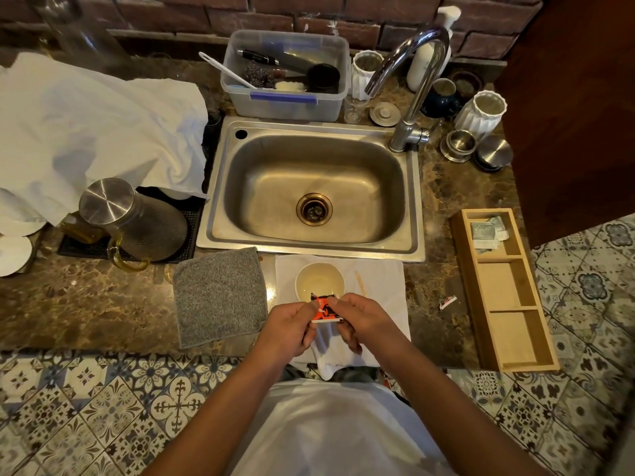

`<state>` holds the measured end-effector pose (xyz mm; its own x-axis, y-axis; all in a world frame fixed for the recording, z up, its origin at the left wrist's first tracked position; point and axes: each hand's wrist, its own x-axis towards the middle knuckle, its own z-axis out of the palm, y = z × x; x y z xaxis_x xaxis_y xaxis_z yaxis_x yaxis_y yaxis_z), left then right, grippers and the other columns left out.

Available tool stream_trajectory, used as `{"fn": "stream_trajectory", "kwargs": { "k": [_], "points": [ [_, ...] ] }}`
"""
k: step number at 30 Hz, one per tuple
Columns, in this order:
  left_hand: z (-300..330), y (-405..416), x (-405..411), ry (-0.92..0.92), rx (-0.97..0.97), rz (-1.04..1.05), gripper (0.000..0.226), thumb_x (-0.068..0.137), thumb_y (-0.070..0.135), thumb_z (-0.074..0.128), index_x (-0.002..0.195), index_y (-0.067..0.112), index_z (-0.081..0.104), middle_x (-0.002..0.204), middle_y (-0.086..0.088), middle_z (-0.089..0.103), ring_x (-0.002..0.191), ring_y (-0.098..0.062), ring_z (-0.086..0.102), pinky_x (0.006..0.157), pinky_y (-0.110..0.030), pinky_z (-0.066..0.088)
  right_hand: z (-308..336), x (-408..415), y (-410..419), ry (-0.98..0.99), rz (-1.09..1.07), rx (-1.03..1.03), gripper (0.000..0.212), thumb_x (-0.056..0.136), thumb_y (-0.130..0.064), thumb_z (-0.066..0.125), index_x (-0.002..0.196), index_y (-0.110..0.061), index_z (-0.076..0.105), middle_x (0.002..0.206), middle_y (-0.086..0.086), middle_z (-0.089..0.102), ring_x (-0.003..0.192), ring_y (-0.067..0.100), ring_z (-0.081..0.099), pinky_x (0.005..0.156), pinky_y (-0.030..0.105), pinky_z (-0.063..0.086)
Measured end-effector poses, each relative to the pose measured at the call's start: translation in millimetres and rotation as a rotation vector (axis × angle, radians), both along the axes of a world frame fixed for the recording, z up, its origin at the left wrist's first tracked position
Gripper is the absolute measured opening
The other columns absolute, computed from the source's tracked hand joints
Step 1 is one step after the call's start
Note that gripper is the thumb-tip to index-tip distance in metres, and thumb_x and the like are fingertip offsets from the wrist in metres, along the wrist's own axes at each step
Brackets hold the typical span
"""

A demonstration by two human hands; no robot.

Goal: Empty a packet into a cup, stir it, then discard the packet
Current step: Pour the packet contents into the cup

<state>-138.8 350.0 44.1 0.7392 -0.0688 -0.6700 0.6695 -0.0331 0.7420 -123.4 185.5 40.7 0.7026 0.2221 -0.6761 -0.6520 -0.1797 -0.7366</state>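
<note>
A small red, black and white packet is held between both hands just in front of the cup. My left hand pinches its left side and my right hand pinches its right side. The pale cup stands on a white cloth at the counter's front edge, with pale liquid in it. A thin wooden stirrer lies on the cloth right of the cup. The packet's top edge looks torn and overlaps the cup's near rim in the view.
A steel sink lies behind the cup. A grey towel lies left of the cloth. A wooden tray with sachets sits right. A torn scrap lies near it. A steel-lidded jug stands far left.
</note>
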Motion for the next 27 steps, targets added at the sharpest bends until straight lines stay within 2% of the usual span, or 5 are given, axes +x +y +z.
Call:
{"fn": "stream_trajectory", "kwargs": {
  "k": [7, 15, 19, 23, 27],
  "points": [
    [-1, 0, -4, -0.040, 0.033, -0.012, 0.053, 0.103, 0.030, 0.054, 0.055, 0.008, 0.052, 0.044, -0.007, 0.043, 0.034, -0.011, 0.031, 0.040, -0.019, 0.028, 2, 1, 0, 0.056, 0.017, -0.002, 0.026, 0.099, -0.015, 0.060, 0.075, -0.008, 0.051, 0.047, -0.001, 0.036, 0.039, 0.011, 0.027, 0.042, 0.024, 0.020],
    [6, -5, -2, -0.045, 0.013, -0.014, 0.049, 0.102, 0.030, 0.055, 0.060, 0.005, 0.052, 0.046, -0.006, 0.042, 0.036, -0.010, 0.031, 0.041, -0.020, 0.028, 4, -1, -7, -0.029, -0.015, 0.015, 0.029, 0.103, -0.018, 0.055, 0.076, -0.007, 0.054, 0.045, 0.000, 0.041, 0.038, 0.012, 0.033, 0.044, 0.027, 0.026],
    [13, -13, -5, -0.168, 0.083, -0.057, 0.053, 0.102, 0.038, 0.055, 0.068, -0.004, 0.054, 0.050, -0.007, 0.048, 0.042, -0.013, 0.038, 0.045, -0.024, 0.035, 7, -6, -25, -0.117, 0.035, 0.074, 0.033, 0.102, -0.023, 0.058, 0.086, 0.005, 0.053, 0.053, 0.007, 0.052, 0.043, 0.015, 0.042, 0.044, 0.028, 0.036],
    [14, -28, -3, -0.317, 0.161, -0.140, 0.034, 0.099, 0.033, 0.061, 0.074, 0.011, 0.064, 0.056, -0.004, 0.062, 0.047, -0.015, 0.051, 0.052, -0.027, 0.046, 9, -11, -48, -0.174, -0.020, 0.064, 0.024, 0.101, -0.021, 0.061, 0.080, -0.010, 0.059, 0.055, 0.005, 0.053, 0.045, 0.013, 0.044, 0.045, 0.025, 0.038],
    [6, -57, 7, -0.340, 0.144, -0.217, 0.017, 0.096, 0.025, 0.067, 0.087, 0.010, 0.069, 0.064, -0.009, 0.066, 0.054, -0.017, 0.056, 0.057, -0.028, 0.048, 6, -16, -77, -0.141, -0.154, 0.061, 0.025, 0.101, -0.018, 0.061, 0.080, -0.004, 0.061, 0.058, 0.007, 0.058, 0.045, 0.016, 0.049, 0.045, 0.025, 0.042]
  ]
}}
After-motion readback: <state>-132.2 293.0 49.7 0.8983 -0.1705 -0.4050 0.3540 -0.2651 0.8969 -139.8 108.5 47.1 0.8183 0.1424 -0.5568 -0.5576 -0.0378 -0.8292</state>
